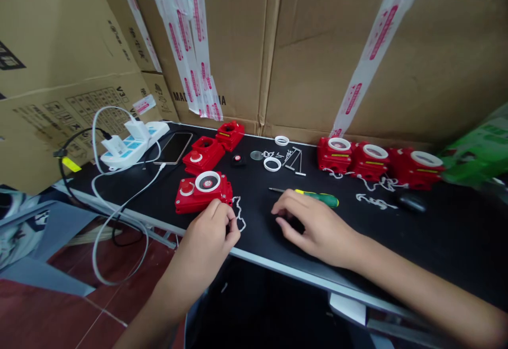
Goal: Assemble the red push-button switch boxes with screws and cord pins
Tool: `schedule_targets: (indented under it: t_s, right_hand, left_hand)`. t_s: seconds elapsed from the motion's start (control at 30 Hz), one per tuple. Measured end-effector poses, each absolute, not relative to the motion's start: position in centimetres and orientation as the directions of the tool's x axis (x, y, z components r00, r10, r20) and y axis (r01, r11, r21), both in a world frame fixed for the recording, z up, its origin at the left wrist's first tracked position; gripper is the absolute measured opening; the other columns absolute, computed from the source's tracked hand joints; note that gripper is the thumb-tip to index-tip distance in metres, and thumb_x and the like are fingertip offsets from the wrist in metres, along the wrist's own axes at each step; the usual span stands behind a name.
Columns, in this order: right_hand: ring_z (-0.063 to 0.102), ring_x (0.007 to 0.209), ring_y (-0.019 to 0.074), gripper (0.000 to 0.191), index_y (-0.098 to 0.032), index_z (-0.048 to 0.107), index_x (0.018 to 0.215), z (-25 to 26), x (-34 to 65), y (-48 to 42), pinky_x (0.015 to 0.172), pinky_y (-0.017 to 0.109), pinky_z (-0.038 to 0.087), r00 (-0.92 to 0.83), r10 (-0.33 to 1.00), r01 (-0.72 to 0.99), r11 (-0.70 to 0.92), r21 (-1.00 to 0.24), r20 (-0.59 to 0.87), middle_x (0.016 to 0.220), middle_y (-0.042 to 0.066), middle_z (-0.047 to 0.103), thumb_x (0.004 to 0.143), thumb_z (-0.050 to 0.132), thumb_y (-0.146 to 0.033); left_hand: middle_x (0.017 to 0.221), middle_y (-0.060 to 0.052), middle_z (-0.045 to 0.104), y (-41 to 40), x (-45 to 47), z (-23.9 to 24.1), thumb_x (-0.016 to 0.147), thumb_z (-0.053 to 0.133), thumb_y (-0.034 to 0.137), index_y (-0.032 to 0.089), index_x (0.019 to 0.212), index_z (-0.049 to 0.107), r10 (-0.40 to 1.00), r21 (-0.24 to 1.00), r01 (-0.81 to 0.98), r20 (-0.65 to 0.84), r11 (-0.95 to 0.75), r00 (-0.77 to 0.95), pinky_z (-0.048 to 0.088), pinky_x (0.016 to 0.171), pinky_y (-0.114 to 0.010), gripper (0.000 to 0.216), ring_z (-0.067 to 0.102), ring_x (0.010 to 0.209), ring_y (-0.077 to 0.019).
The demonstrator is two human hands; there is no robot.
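Note:
My left hand (pixel 214 230) is closed in a pinch at the front of a red device housing (pixel 188 204) with a white ring (pixel 207 181) round its dark centre. A thin white chain (pixel 239 214) loops down beside the housing and runs to the pinched fingertips, which partly hide its end. My right hand (pixel 315 224) rests on the black tabletop with fingers curved and apart, holding nothing. Just behind it lies a screwdriver (pixel 323 199) with a green and yellow handle; the hand covers part of the shaft.
More red housings stand at the back left (pixel 206 153) and the right (pixel 335 156). Loose white rings (pixel 272 164), metal T-shaped bars (pixel 296 161) and small parts lie mid-table. A phone (pixel 174 148), power strip (pixel 137 143) and cables are left; cardboard (pixel 317 47) walls the back.

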State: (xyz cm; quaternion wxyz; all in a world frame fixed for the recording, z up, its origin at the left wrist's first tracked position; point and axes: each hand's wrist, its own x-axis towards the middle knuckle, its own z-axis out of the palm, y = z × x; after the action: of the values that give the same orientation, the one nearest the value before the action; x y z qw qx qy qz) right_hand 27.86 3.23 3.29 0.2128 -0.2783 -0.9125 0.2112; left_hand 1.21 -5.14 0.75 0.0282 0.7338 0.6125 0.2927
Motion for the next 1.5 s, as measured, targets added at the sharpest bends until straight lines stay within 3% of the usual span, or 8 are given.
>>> schedule_targets:
  t_s: [0.17, 0.33, 0.4, 0.57, 0.7, 1.1, 1.37, 1.5]
  right_hand:
    - [0.065, 0.082, 0.0156, 0.044, -0.022, 0.059, 0.145, 3.5, 24.6, 2.8, 0.074, 0.032, 0.057, -0.774, 0.617, 0.290, 0.549, -0.783, 0.146, 0.115, 0.006, 0.066, 0.105, 0.070, -0.037]
    - [0.064, 0.073, 0.0119, 0.023, -0.020, 0.078, 0.110, 2.4, 23.8, 3.4, 0.070, 0.028, 0.052, -0.787, 0.582, 0.086, 0.433, -0.897, 0.205, 0.099, 0.003, 0.068, 0.106, 0.072, -0.041]
    - [0.064, 0.067, 0.0116, 0.027, -0.019, 0.078, 0.098, 1.9, 24.1, 3.6, 0.068, 0.028, 0.051, -0.765, 0.624, 0.078, 0.330, -0.941, 0.156, 0.089, 0.001, 0.069, 0.105, 0.073, -0.045]
    - [0.067, 0.068, 0.0131, 0.035, -0.019, 0.073, 0.116, 1.2, 24.7, 3.8, 0.067, 0.028, 0.052, -0.716, 0.695, 0.057, 0.139, -0.989, 0.056, 0.089, 0.000, 0.075, 0.097, 0.084, -0.046]
    - [0.067, 0.066, 0.0121, 0.029, -0.018, 0.075, 0.099, 1.0, 24.7, 3.7, 0.069, 0.028, 0.051, -0.714, 0.697, 0.062, 0.157, -0.986, 0.066, 0.086, 0.001, 0.076, 0.101, 0.078, -0.047]
    - [0.062, 0.064, 0.0137, 0.041, -0.019, 0.072, 0.092, 1.3, 24.3, 3.0, 0.065, 0.028, 0.049, -0.656, 0.754, 0.093, 0.140, -0.986, 0.045, 0.080, -0.001, 0.069, 0.095, 0.081, -0.059]
    - [0.055, 0.070, 0.0142, 0.026, -0.019, 0.070, 0.091, 1.4, 24.2, 2.9, 0.065, 0.028, 0.044, -0.646, 0.741, 0.225, 0.411, -0.883, 0.181, 0.079, 0.000, 0.063, 0.107, 0.067, -0.040]
    - [0.055, 0.069, 0.0134, 0.021, -0.019, 0.069, 0.091, 1.3, 24.2, 2.9, 0.063, 0.027, 0.043, -0.667, 0.721, 0.219, 0.428, -0.877, 0.185, 0.081, 0.000, 0.064, 0.105, 0.069, -0.035]
  left_hand:
    - [0.085, 0.002, 0.064, -6.2, 1.8, 2.1, 0.094, 0.062, 0.007, 0.022, 0.092, 0.063, 0.899, 0.545, 0.769, 0.430, -0.334, 0.086, 0.052, 0.066, -0.025, 0.015, 0.062, 0.068, -0.0128]
    - [0.083, 0.004, 0.067, -6.1, 2.4, 2.5, 0.095, 0.066, 0.009, 0.023, 0.092, 0.068, 0.867, 0.620, 0.662, 0.490, -0.420, 0.090, 0.053, 0.068, -0.022, 0.015, 0.063, 0.070, -0.0103]
    - [0.080, 0.004, 0.066, -5.5, 2.5, 2.2, 0.093, 0.066, 0.007, 0.022, 0.091, 0.069, 0.867, 0.633, 0.644, 0.489, -0.429, 0.096, 0.053, 0.067, -0.021, 0.015, 0.063, 0.068, -0.0100]
    - [0.078, 0.003, 0.065, -4.0, 2.7, 1.1, 0.091, 0.064, 0.007, 0.021, 0.090, 0.069, 0.842, 0.615, 0.627, 0.523, -0.479, 0.130, 0.053, 0.066, -0.022, 0.015, 0.065, 0.068, -0.0103]
    - [0.077, 0.003, 0.065, -3.6, 3.0, 0.3, 0.093, 0.064, 0.007, 0.021, 0.090, 0.069, 0.824, 0.607, 0.605, 0.546, -0.515, 0.154, 0.053, 0.065, -0.021, 0.015, 0.064, 0.066, -0.0094]
    - [0.087, 0.000, 0.072, -3.0, 2.9, -0.7, 0.100, 0.073, 0.010, 0.021, 0.107, 0.074, 0.721, 0.538, 0.553, 0.669, -0.636, 0.179, 0.059, 0.072, -0.026, 0.013, 0.069, 0.076, -0.0130]
    - [0.084, 0.001, 0.065, -3.2, 2.8, -0.7, 0.102, 0.065, 0.008, 0.021, 0.098, 0.070, 0.758, 0.556, 0.585, 0.630, -0.591, 0.168, 0.055, 0.069, -0.025, 0.014, 0.063, 0.072, -0.0115]
    - [0.083, 0.001, 0.061, -3.2, 2.7, -0.9, 0.103, 0.062, 0.008, 0.021, 0.097, 0.066, 0.763, 0.543, 0.593, 0.613, -0.595, 0.204, 0.053, 0.072, -0.027, 0.015, 0.060, 0.075, -0.0126]
